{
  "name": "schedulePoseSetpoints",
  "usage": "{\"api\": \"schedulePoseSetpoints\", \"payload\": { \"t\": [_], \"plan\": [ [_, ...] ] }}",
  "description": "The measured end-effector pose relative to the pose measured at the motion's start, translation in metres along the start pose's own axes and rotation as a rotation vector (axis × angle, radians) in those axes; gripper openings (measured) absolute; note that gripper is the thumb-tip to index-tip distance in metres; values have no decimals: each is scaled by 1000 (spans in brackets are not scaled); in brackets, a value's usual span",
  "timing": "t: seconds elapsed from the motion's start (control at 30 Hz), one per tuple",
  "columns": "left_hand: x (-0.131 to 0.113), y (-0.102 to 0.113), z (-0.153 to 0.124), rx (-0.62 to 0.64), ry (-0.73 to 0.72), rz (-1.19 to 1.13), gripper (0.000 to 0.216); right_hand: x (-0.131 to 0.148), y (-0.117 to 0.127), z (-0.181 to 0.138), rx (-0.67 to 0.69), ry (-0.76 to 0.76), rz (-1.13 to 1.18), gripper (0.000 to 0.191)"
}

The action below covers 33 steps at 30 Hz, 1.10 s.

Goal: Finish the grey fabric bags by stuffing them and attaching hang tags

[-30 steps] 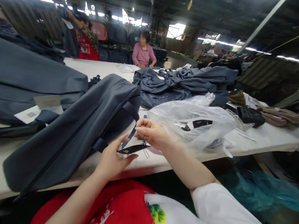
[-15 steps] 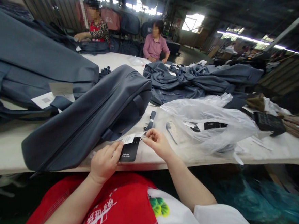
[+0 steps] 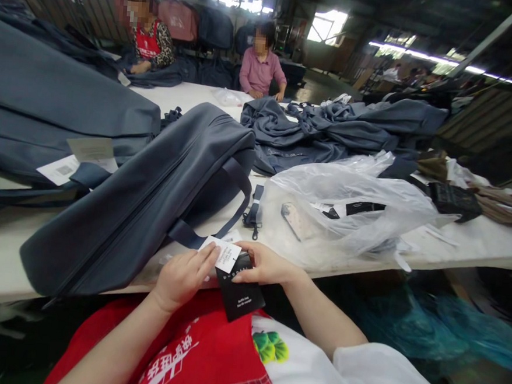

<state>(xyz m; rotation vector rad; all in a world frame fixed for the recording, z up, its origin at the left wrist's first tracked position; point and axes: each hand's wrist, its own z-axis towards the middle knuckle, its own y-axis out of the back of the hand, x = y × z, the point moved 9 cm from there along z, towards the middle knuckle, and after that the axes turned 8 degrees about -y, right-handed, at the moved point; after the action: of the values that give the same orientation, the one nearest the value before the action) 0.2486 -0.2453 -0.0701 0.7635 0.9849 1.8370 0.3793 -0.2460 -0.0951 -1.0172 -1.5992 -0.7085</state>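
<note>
A black hang tag (image 3: 245,301) with pale print hangs over the table's front edge, pinched between the thumb and fingers of my right hand (image 3: 268,266). Over its upper end lies a small white label (image 3: 225,254), which the fingers of my left hand (image 3: 186,272) hold at its left side. Just behind both hands, a handle of the dark blue-grey duffle bag (image 3: 151,190) loops down to the tags. That bag rests slantwise on the table, its long zip toward me. Behind my right hand lies a coiled strap (image 3: 253,209) with a metal hook.
A clear plastic bag (image 3: 352,193) with black tags inside covers the right of the white table (image 3: 431,257). Crumpled blue-grey bags (image 3: 330,127) lie behind it. Another large bag (image 3: 61,90) fills the left. Two people (image 3: 264,70) (image 3: 148,38) sit across the table.
The black tag has come toward me and tilted over the table edge. My right hand has moved from its top end to gripping its side. The bag's handle now stands out in a loop.
</note>
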Motion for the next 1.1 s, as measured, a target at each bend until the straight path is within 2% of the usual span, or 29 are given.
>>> {"api": "schedulePoseSetpoints", "payload": {
  "t": [0.1,0.23,0.37,0.5,0.67,0.77,0.83,0.9,0.97,1.03,1.1],
  "plan": [
    [18,1,-1,19,113,-99,34,11,7,-10,28,6,-94,62],
    [40,5,3,102,258,-226,32,7,26,-14,-71,-44,-177,68],
    [52,2,9,301,342,-327,29,8,36,-16,-168,-53,-400,47],
    [53,1,16,425,311,-397,28,21,34,-18,-166,12,-616,26],
    [57,20,28,342,314,-348,31,30,37,-17,-149,70,-753,21],
    [61,28,34,300,365,-371,37,34,37,-17,-108,95,-740,16],
    [61,21,35,329,430,-533,41,41,31,-18,-22,145,-675,19],
    [54,3,33,390,508,-807,44,48,24,-19,57,204,-591,26],
    [42,-16,31,424,561,-1049,41,56,19,-18,81,253,-519,33],
    [32,-31,32,396,562,-1185,38,60,12,-16,93,283,-464,38],
    [21,-39,35,360,513,-1267,47,61,4,-14,125,297,-418,39]
  ]
}}
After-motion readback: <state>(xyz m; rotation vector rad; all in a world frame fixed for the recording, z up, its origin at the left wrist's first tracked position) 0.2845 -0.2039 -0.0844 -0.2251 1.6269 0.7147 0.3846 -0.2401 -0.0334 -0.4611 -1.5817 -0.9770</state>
